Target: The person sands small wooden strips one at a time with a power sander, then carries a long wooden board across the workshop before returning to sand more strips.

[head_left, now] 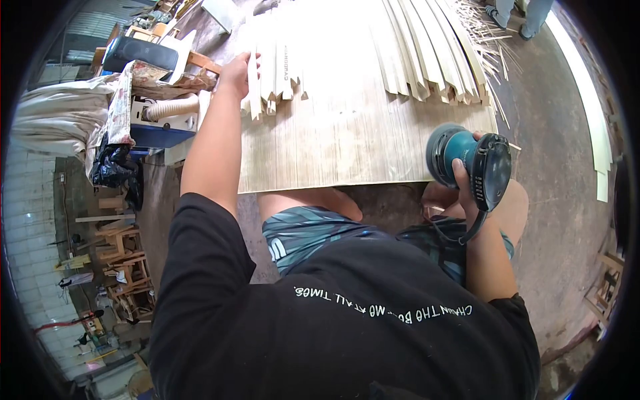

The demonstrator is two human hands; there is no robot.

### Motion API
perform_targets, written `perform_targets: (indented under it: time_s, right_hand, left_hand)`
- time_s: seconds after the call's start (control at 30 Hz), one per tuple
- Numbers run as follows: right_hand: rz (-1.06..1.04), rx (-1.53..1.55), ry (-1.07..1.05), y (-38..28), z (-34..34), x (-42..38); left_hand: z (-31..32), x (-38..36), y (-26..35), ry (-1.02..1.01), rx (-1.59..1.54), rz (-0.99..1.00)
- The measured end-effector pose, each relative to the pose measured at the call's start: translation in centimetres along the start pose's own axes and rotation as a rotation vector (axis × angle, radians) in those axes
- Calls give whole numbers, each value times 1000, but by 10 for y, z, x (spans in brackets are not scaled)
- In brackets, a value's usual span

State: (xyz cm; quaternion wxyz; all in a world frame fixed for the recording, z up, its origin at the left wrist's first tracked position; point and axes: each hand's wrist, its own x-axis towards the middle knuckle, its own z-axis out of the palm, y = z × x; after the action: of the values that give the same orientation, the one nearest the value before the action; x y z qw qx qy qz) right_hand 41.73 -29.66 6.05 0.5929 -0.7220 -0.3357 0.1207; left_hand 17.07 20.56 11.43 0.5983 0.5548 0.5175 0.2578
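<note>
My right hand point(463, 179) is wrapped round a teal and black random orbital sander point(461, 150), held tilted at the right front corner of a wooden board point(347, 147). The sander's round pad faces left, and its cord hangs down past my wrist. My left arm reaches to the far left of the board. There my left hand point(235, 77) is closed on the edge of a pale wooden strip point(254, 90), its fingers partly hidden. More strips point(280, 73) lie beside it, one bearing printed lettering.
A row of long pale strips point(433, 53) lies at the board's far right. Thin offcuts point(497, 57) litter the floor beyond. Another person's legs point(523, 13) stand at the top right. A machine with a ribbed hose point(172, 109) stands left, and wooden scraps point(123, 257) are piled lower left.
</note>
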Motion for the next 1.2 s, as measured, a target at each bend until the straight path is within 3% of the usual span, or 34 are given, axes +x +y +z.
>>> perform_targets:
  time_s: [0.17,0.27,0.5,0.83,1.2]
  right_hand:
    - [-13,-18,-11,4,1,0]
    - [-8,-28,-24,-1,-1,2]
    - [-30,-4,-36,2,0,3]
    - [-42,-57,-59,-6,-2,-1]
    - [-134,-37,-10,18,-4,-7]
  left_hand:
    - [5,4,-2,30,-95,123]
    - [19,-14,2,-116,-225,237]
    - [84,-126,39,-332,-296,437]
    - [113,-200,44,-369,-268,570]
    - [120,-234,42,-231,-257,559]
